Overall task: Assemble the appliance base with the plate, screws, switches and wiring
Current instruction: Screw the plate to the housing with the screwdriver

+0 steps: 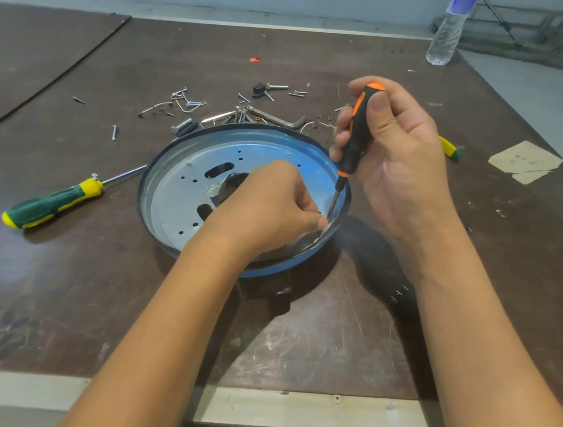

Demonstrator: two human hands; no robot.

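A round appliance base with a dark rim lies in the middle of the table. Inside it sits a pale metal plate with holes and slots. My left hand reaches into the base at its right side, fingertips pinched together near the screwdriver tip; whatever they hold is hidden. My right hand grips an orange-and-black screwdriver nearly upright, its tip down at the plate's right edge. Loose screws and small parts lie behind the base.
A green-and-yellow screwdriver lies left of the base. A bent hex key and a small black part lie among the screws. A second yellow-green tool end shows behind my right hand. A plastic bottle stands far right; paper scrap lies right.
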